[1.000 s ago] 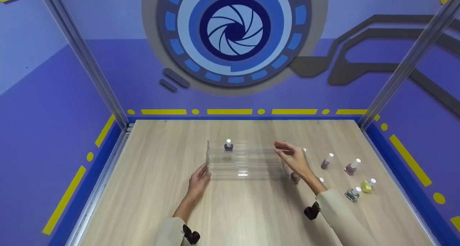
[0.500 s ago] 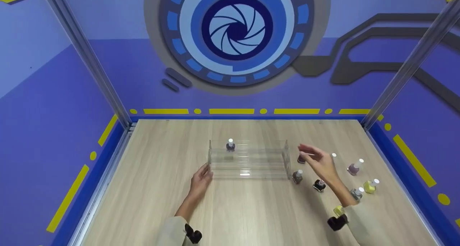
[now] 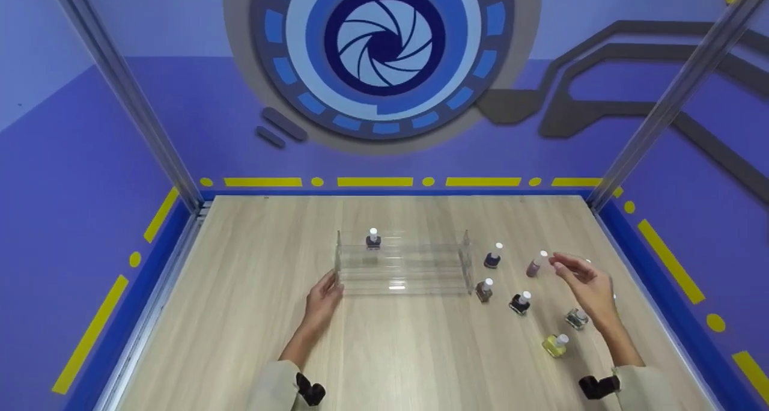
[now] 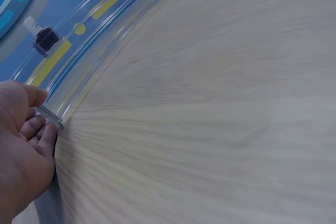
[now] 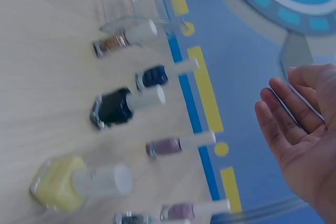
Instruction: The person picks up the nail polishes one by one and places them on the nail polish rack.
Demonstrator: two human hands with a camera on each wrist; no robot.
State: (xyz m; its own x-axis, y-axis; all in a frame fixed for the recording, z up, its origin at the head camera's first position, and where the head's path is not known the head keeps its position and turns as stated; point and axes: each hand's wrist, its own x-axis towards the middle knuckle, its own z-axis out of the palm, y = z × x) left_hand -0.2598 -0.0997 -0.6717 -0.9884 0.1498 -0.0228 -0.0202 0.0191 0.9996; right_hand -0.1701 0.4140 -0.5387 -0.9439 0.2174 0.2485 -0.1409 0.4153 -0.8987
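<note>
Head view: a light wooden tabletop (image 3: 390, 363) is seen, with everything placed relative to the two bare hands.
Clear acrylic tiered rack (image 3: 401, 265): its long axis runs left to right; its left end is touched by the left hand, and its right end lies well to the left of the right hand.
Left hand (image 3: 322, 298): the fingers are laid nearly straight against the rack's lower left corner; nothing is gripped.
Right hand (image 3: 586, 288): it is held above the table with fingers loosely spread and relaxed; nothing is held.
Pink-mauve nail polish bottle (image 3: 536, 265): it stands upright just left of the right fingertips, apart from them, and is the nearest bottle ahead of that hand.
Grey-green bottle (image 3: 576, 318): it is found just below the right palm, toward the wrist.
Yellow bottle (image 3: 554, 345): it sits nearer the wrist, left of the forearm.
Black bottle (image 3: 519, 303), brown bottle (image 3: 483, 291), dark blue bottle (image 3: 492, 257): these are set between the right hand and the rack's right end.
Dark purple bottle (image 3: 373, 240): it stands on the rack's top tier, beyond the left hand.
Nearer hand: the loose bottles are all closer to the right hand.
</note>
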